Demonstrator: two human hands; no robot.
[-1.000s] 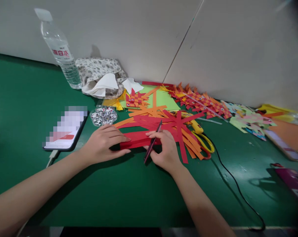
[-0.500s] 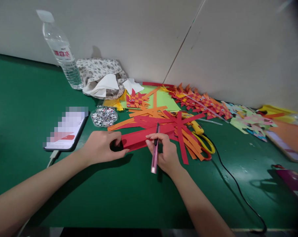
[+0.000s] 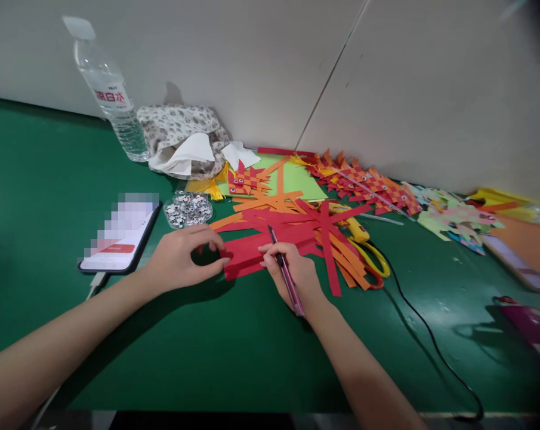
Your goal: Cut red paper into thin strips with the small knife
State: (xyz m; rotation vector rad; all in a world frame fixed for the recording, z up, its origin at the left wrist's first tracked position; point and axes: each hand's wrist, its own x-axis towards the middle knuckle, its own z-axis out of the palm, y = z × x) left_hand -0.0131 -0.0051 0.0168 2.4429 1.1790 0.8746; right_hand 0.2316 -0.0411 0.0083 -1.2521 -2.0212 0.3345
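Two hands are in my remote view over the green table (image 3: 198, 352). Left hand (image 3: 191, 261): thumb and forefinger curve into a ring, tips a narrow gap apart at the left end of the red paper (image 3: 243, 254); I cannot tell whether they pinch it or only rest against it. Right hand (image 3: 296, 278): fingers closed in a writing grip around a slim purple pen-shaped tool (image 3: 289, 280); I cannot tell whether its dark tip is a nib or a blade.

Position: the red paper lies between both sets of fingers and runs on past the right fingers towards the loose red strips (image 3: 326, 239). Beyond the left fingers is a clear container of googly eyes (image 3: 188, 210); left of them, a smartphone (image 3: 122, 254).

Fault conditions, as I judge them: the left fingers meet only one end, so a sideways push could swing the paper. Its far end, among loose strips, could snag and drag one along. If the tip is a blade, a stroke leftward could reach the left fingers.

Orientation: the red paper's long axis runs from left fingers to right, its right end angled slightly away from the near table edge. The tool's tip points away and leftward; its rear end lies near the right wrist.
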